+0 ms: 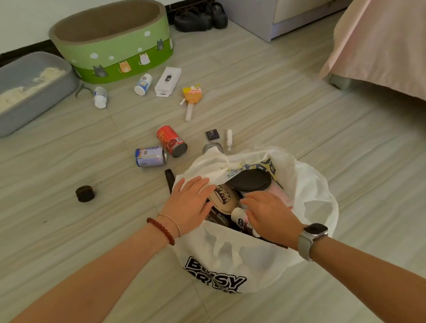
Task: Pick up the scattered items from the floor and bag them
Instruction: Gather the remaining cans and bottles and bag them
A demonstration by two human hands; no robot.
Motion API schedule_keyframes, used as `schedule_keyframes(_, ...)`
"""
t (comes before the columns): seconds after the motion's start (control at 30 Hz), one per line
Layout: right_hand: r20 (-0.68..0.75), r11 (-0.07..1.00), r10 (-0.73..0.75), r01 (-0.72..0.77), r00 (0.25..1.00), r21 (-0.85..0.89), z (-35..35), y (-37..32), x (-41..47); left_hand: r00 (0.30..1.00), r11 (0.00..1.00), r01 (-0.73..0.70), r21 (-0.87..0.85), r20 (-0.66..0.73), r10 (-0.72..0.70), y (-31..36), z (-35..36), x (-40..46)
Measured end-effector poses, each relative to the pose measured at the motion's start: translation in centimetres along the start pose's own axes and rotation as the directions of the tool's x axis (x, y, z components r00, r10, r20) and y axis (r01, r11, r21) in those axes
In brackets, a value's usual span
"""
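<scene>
Both hands, left hand [192, 202] and right hand [269, 213], are laid flat, fingers spread, gripping nothing, over the white bag [239, 259]. Cans, including the red can [171, 140], are scattered at eleven o'clock. Spillage is judged likely should the overfilled bag slump.

Single head view looks steeply down, close over the floor [332, 133] ahead

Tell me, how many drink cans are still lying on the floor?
2: a red can and a blue-and-white can, side by side just beyond the white bag. Others may be hidden behind the bag.
</scene>
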State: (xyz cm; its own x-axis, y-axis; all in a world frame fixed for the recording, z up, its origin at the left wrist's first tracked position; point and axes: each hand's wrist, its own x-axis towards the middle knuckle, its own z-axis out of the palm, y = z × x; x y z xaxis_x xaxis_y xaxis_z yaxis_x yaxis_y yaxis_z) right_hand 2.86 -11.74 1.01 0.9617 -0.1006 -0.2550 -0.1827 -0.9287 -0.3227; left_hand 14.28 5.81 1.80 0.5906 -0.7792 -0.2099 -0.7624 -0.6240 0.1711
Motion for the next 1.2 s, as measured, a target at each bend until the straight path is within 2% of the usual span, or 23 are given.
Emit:
schedule_keyframes(0.1,0.075,0.997,0.071,-0.069,0.995,-0.027,-3.6,-2.7,-0.9,0.996,0.999,0.007,0.053,0.091,-0.012,0.3,-3.5,-2.0)
schedule_keyframes(0.17,0.079,0.991,0.134,-0.136,0.988,0.009,-6.5,-5.1,-1.9,0.987,0.994,0.106,-0.021,0.128,-0.102,-0.2,-6.4,-4.1)
schedule_keyframes(0.2,0.074,0.981,0.184,-0.188,0.98,0.053,-8.0,-6.6,-2.4,0.978,0.976,0.184,-0.113,0.124,-0.17,-0.5,-8.0,-5.6)
schedule_keyframes(0.27,0.081,0.956,0.258,-0.266,0.963,0.125,-11.0,-10.2,-3.7,0.936,0.885,0.352,-0.304,0.146,-0.322,-0.8,-11.7,-9.1)
schedule_keyframes(0.37,0.115,0.896,0.348,-0.366,0.93,0.25,-16.6,-16.8,-6.2,0.84,0.709,0.542,-0.451,0.26,-0.477,-0.6,-18.3,-14.7)
schedule_keyframes(0.43,0.177,0.827,0.4,-0.437,0.899,0.354,-21.1,-21.7,-7.9,0.791,0.593,0.604,-0.533,0.306,-0.53,-0.5,-23.5,-18.4)
schedule_keyframes(0.53,0.239,0.797,0.413,-0.476,0.879,0.372,-27.8,-28.8,-10.4,0.731,0.438,0.645,-0.626,0.339,-0.592,-1.2,-32.1,-23.6)
schedule_keyframes(0.6,0.245,0.818,0.392,-0.458,0.887,0.348,-31.7,-33.1,-11.6,0.738,0.448,0.63,-0.634,0.309,-0.6,-2.0,-37.5,-26.8)
schedule_keyframes(0.73,0.227,0.872,0.338,-0.395,0.913,0.29,-37.6,-39.8,-12.2,0.789,0.61,0.577,-0.544,0.177,-0.588,-5.4,-45.2,-31.7)
schedule_keyframes(0.8,0.216,0.894,0.31,-0.362,0.926,0.264,-39.2,-42.2,-11.8,0.777,0.627,0.6,-0.497,0.175,-0.605,-7.7,-47.5,-33.6)
schedule_keyframes(0.87,0.224,0.897,0.298,-0.353,0.928,0.265,-40.1,-44.0,-11.0,0.753,0.614,0.634,-0.47,0.194,-0.629,-10.1,-48.9,-35.2)
schedule_keyframes(1.03,0.295,0.887,0.309,-0.386,0.904,0.253,-39.9,-46.7,-7.2,0.659,0.505,0.725,-0.469,0.256,-0.708,-15.8,-49.9,-36.8)
schedule_keyframes(1.13,0.335,0.862,0.335,-0.43,0.881,0.27,-39.0,-48.4,-3.1,0.644,0.457,0.738,-0.497,0.315,-0.697,-20.3,-50.3,-35.7)
schedule_keyframes(1.2,0.376,0.819,0.369,-0.488,0.85,0.3,-38.7,-50.0,0.4,0.65,0.462,0.739,-0.49,0.336,-0.682,-24.3,-51.0,-34.5)
